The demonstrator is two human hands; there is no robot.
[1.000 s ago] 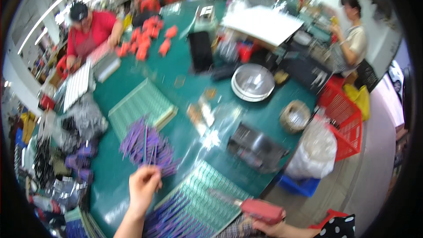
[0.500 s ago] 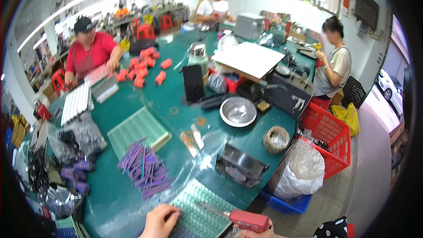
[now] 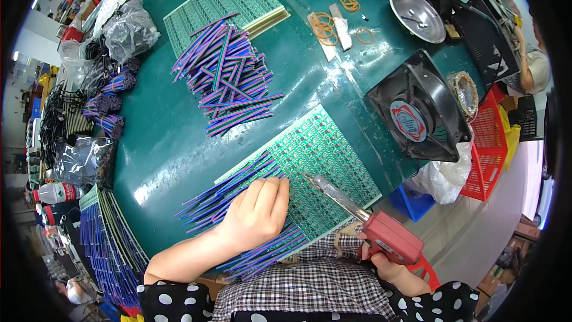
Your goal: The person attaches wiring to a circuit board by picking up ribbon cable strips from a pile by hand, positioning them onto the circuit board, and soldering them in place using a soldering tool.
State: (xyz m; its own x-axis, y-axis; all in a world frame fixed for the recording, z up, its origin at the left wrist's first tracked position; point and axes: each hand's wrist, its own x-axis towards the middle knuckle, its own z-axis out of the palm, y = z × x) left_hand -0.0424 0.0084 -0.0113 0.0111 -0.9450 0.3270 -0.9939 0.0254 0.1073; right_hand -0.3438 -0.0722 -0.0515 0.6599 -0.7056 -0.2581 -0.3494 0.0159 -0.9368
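A green circuit board panel lies on the table's near side, with rows of small parts. Striped flat wires in blue, purple and black reach across its left part and overhang its edge. Over these wires is my left hand, its fingers bent together; their tips, and whatever they pinch, are hidden. My right hand grips a red soldering gun by its handle. The gun's metal tip points left, over the panel just right of my left fingers. Farther off, loose striped wires lie in a heap.
Beyond the heap lies a stack of green panels. A black fan stands at the right, near a metal dish and rubber bands. Wired panels and plastic bags line the left side. A red crate stands beyond the right edge.
The view has tilted down, bringing the panel and both forearms more fully into sight. The soldering gun stays in my right hand, and my left hand is still at the panel.
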